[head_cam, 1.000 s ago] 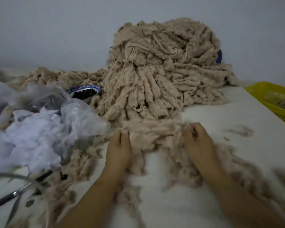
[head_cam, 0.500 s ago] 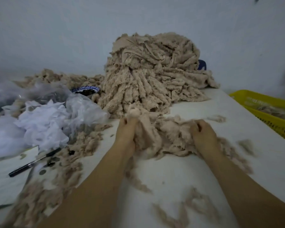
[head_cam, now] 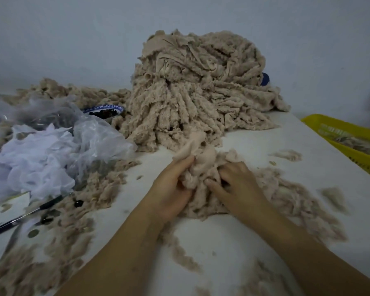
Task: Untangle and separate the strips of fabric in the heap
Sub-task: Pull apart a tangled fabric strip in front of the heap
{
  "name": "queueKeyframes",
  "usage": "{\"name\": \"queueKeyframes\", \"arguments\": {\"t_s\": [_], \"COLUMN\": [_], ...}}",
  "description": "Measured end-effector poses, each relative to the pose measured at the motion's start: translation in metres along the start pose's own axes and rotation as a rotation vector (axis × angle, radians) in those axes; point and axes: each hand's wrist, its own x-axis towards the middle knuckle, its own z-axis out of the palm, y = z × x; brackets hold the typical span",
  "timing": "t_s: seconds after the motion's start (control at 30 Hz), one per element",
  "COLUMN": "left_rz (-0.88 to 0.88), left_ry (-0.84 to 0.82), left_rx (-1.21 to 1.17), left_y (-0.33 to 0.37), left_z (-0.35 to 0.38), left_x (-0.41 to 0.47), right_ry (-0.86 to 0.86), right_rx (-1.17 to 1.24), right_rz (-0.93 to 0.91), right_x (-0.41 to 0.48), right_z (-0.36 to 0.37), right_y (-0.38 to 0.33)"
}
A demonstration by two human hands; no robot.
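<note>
Both hands work at the middle of the white table. The left hand has its fingers curled round a small bunch of strips, and the right hand grips the same bunch from the other side, its fingers dug into the cloth. At 12 o'clock from the hands the big heap of beige fabric strips rises against the wall, its nearest strips almost touching the bunch. A blue object peeks out behind the heap. The table's right edge runs from 1 to 3 o'clock, with a yellow basket just past it. Bare tabletop lies open at 2 o'clock, between bunch and edge, and at 6 o'clock between the forearms. The 9 o'clock side is crowded with crumpled plastic bags. A blue-rimmed bowl sits at 10 o'clock, a pen at 8 o'clock, and loose fluff trails down to 7 o'clock. A second ago the bunch lay spread flat under the hands. Half a second ago the hands held it wide apart. Now they are close together, with the cloth gathered up between them.
</note>
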Motion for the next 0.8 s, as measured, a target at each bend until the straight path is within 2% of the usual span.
{"name": "queueKeyframes", "arguments": {"t_s": [0.07, 0.17, 0.27, 0.33, 0.43, 0.47, 0.53, 0.6, 0.63, 0.73, 0.8], "left_rz": [0.044, 0.155, 0.231, 0.192, 0.134, 0.204, 0.403, 0.571, 0.564, 0.343, 0.287], "left_ry": [-0.022, 0.102, 0.283, 0.397, 0.479, 0.507, 0.562, 0.499, 0.398, 0.097, 0.106], "left_rx": [-0.093, -0.325, -0.275, 0.069, 0.892, 1.071, 1.199, 1.143, 1.095, 1.095, 0.95], "left_y": [0.005, 0.018, 0.022, 0.016, 0.003, 0.001, 0.003, 0.005, 0.004, -0.008, -0.008], "left_z": [-0.002, -0.017, -0.023, -0.018, -0.011, -0.012, -0.013, -0.006, -0.001, 0.007, 0.006], "left_x": [0.001, 0.005, 0.01, 0.012, 0.006, 0.004, 0.001, -0.002, -0.004, -0.006, -0.006], "right_ry": [0.105, 0.383, 0.498, 0.507, 0.504, 0.474, 0.423, 0.42, 0.408, 0.259, 0.222], "right_rx": [0.125, 0.299, 0.523, 0.696, 0.689, 0.672, 0.65, 0.626, 0.603, 0.605, 0.679], "right_rz": [0.097, 0.362, 0.407, 0.404, 0.459, 0.48, 0.457, 0.364, 0.309, 0.129, 0.06], "right_x": [0.001, 0.014, 0.035, 0.041, 0.028, 0.023, 0.014, 0.013, 0.013, 0.01, 0.008], "right_z": [-0.004, -0.024, -0.052, -0.058, -0.037, -0.028, -0.015, -0.014, -0.015, -0.011, -0.009], "right_y": [0.003, 0.006, 0.004, 0.0, 0.001, 0.0, 0.0, -0.004, -0.007, -0.02, -0.024]}}
